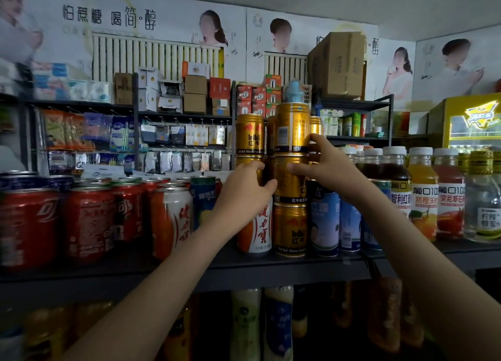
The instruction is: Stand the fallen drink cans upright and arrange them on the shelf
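Gold Red Bull cans stand stacked three high on the dark shelf [189,265]: a bottom can [290,229], a middle can [291,181] and a top can [292,127]. Another stacked gold can [249,134] stands to the left of the top one. My left hand [245,191] curls around the left side of the middle-level cans. My right hand [325,165] grips the middle can from the right, its fingertips reaching up to the top can's base. All the gold cans stand upright.
Red cola cans [89,219] and an orange-white can [170,222] fill the shelf's left part. Blue-labelled cans [325,219] and juice bottles [423,192] stand to the right. Further shelves with packets and boxes rise behind. Bottles sit on the shelf below.
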{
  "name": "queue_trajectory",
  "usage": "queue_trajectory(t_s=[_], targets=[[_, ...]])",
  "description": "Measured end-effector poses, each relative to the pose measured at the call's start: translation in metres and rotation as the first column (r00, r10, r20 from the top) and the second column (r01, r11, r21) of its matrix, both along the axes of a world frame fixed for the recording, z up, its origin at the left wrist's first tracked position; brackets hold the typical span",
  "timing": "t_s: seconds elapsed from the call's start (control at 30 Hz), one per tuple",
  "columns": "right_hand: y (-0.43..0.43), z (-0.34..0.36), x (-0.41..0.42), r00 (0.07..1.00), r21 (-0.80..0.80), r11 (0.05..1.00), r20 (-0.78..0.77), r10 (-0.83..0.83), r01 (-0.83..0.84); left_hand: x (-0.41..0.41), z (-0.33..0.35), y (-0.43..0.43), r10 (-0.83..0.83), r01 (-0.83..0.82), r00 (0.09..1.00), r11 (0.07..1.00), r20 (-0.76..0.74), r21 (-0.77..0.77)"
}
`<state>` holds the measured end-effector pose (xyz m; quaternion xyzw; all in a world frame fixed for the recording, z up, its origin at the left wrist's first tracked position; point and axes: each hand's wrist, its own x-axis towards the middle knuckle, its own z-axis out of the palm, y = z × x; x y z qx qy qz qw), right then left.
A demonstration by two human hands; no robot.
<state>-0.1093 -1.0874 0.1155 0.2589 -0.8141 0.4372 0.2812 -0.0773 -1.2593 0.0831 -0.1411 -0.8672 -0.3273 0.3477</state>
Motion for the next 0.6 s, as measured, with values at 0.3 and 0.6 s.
queue_trajectory(t_s=[0.3, 0.6], targets=[[-0.007, -0.026, 0.019, 0.964, 0.064, 0.977, -0.185, -0.190, 0.205, -0.001, -0.050, -0.002, 0.098, -0.101, 0.994, 0.992, 0.051, 0.069], [-0.034, -0.080, 0.051, 0.918, -0.003, 0.973, -0.330, -0.219, 0.231, -0.003, -0.060, -0.008, 0.007, -0.072, 0.969, 0.964, 0.246, 0.257]])
